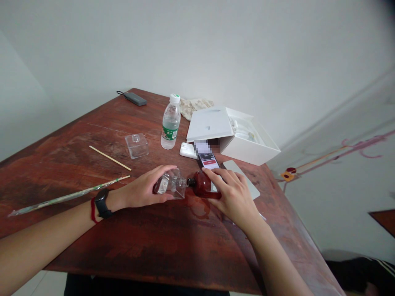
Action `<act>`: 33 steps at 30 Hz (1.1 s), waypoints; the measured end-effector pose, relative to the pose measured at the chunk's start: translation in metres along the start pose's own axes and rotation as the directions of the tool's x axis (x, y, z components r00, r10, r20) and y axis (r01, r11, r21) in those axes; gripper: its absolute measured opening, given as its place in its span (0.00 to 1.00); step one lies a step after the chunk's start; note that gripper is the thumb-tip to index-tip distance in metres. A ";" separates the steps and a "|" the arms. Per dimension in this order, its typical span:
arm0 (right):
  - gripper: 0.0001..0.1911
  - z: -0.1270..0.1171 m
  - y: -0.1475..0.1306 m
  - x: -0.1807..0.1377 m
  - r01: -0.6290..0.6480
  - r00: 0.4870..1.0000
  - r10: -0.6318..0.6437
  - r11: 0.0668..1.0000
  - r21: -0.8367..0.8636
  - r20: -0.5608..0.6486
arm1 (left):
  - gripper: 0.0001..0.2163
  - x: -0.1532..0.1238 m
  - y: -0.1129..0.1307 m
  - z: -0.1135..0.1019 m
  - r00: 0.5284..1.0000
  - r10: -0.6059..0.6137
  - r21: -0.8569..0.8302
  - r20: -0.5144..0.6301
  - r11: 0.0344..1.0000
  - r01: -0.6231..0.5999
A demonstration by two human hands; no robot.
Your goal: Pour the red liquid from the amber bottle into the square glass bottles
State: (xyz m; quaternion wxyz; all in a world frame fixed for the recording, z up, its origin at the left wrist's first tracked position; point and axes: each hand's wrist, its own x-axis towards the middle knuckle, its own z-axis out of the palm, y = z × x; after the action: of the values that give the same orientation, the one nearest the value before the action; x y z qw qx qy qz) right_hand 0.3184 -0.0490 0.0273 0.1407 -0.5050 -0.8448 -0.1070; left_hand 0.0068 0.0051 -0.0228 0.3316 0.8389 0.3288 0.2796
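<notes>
Foreground forearms (273, 253); left hand (148, 189), fingers curled around a clear glass bottle (175, 187); right hand (230, 191) gripping a red-brown bottle (202, 185), mouth to mouth.

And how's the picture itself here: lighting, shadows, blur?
Head view: soft light on the wall; pale sheen on the table at right; dark shadow beside the right forearm; top-right corner darkened; pixelation beside the phone's lit screen; small print on the green label unreadable.

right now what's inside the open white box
Inside the white box some whitish items show, too unclear to name. Its near wall hides whatever lies lower down.
</notes>
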 end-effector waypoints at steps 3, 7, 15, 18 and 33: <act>0.36 0.001 0.001 0.000 0.006 1.000 -0.006 1.000 0.004 -0.010 | 0.38 0.000 -0.001 0.001 1.000 0.001 0.001 0.005 1.000 -0.001; 0.36 0.002 0.002 0.000 0.011 1.000 -0.011 1.000 0.010 -0.015 | 0.38 0.000 -0.003 0.001 1.000 0.006 0.009 -0.001 1.000 -0.006; 0.36 0.001 0.001 0.001 0.006 1.000 -0.006 1.000 0.009 -0.018 | 0.38 0.000 -0.002 0.000 1.000 0.002 0.007 0.004 1.000 -0.002; 0.36 0.001 0.001 0.001 0.006 1.000 -0.006 1.000 0.007 -0.016 | 0.38 -0.001 -0.001 0.000 1.000 0.004 0.009 0.000 1.000 -0.004; 0.35 0.001 0.000 -0.001 0.000 1.000 0.000 1.000 -0.010 -0.002 | 0.38 0.000 0.000 0.000 1.000 0.005 0.019 -0.001 1.000 -0.005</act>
State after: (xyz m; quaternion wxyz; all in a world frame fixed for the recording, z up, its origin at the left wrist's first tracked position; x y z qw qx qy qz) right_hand 0.3189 -0.0490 0.0263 0.1388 -0.5058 -0.8441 -0.1118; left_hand 0.0068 0.0050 -0.0225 0.3226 0.8428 0.3294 0.2778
